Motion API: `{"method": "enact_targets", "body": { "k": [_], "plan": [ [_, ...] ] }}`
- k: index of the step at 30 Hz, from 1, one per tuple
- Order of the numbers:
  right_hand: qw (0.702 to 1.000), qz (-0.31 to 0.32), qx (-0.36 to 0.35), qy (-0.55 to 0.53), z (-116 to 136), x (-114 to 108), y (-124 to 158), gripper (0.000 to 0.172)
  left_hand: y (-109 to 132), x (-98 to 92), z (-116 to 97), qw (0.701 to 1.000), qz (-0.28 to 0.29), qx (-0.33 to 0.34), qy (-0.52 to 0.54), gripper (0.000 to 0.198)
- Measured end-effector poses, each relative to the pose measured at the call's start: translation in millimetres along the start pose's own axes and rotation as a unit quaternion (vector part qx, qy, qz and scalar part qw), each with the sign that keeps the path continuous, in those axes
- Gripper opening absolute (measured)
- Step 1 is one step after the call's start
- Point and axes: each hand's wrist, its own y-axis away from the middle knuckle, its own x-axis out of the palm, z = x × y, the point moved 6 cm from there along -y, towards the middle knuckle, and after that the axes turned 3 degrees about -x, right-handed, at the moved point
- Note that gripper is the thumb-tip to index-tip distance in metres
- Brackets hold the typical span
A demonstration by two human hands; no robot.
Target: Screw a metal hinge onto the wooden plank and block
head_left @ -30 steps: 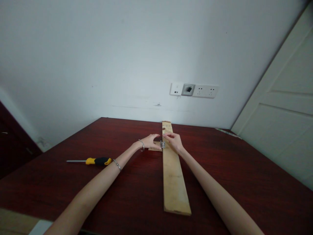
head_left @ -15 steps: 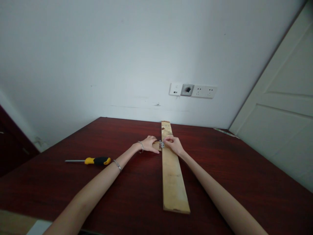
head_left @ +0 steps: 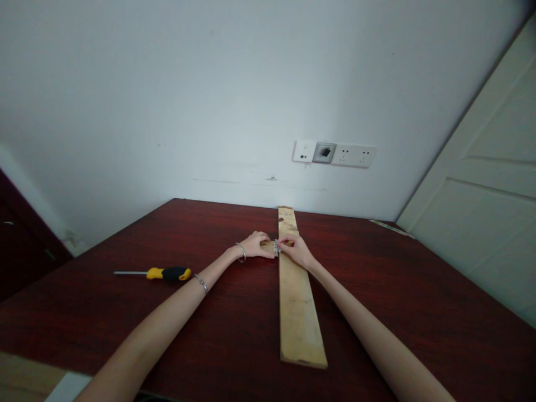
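A long pale wooden board (head_left: 299, 312) lies lengthwise on the dark red table (head_left: 226, 335). Against its left edge sits a small wooden piece (head_left: 267, 246), and a small metal hinge (head_left: 276, 247) is at the joint between them. My left hand (head_left: 254, 245) grips the small wooden piece, thumb on the near side and fingers on the far side. Over the board, my right hand (head_left: 295, 249) has its thumb and fingertips pinched at the hinge. The fingertips partly hide the hinge.
A screwdriver (head_left: 170, 273) with a yellow and black handle lies left of my left forearm. Behind the table is a white wall with sockets (head_left: 354, 156). A pale door (head_left: 494, 167) stands at the right.
The right fingertips have shifted slightly left over the hinge, and the hinge looks flatter. My left hand keeps its hold. The whole view has moved slightly.
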Motion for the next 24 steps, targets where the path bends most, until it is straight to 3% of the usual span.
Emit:
{"method": "enact_targets", "body": {
  "k": [9,24],
  "plan": [
    [0.999,0.019,-0.023,0.032,8.9,0.2,2.0,0.012,-0.4,-0.7,1.3,1.0,-0.011,0.004,0.008,0.063],
    [0.996,0.042,-0.057,0.062,8.6,3.1,2.9,0.01,-0.9,-2.1,-6.3,0.999,0.03,0.022,-0.033,0.062]
  ]
}}
